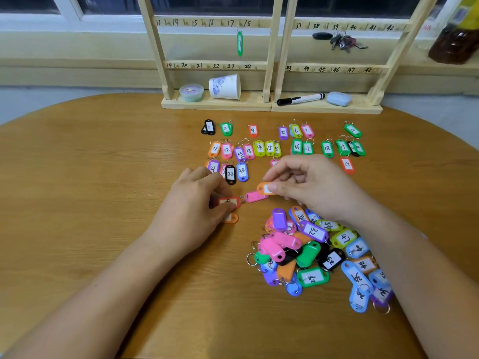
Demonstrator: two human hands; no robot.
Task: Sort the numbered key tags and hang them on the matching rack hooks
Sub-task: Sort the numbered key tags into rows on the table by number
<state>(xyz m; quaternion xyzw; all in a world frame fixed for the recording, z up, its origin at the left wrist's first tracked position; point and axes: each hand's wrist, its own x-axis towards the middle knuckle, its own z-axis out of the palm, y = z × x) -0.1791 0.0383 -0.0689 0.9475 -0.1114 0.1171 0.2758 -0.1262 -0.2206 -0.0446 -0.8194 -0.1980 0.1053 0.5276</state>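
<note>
Key tags: the left hand (pixel 199 203) pinches a red tag (pixel 228 202), the right hand (pixel 305 185) an orange tag (pixel 265 189), low over the surface (pixel 103 177). A pink tag (pixel 255 196) between them looks ring-linked; tugging could scatter the sorted rows (pixel 272 147) beyond.
</note>
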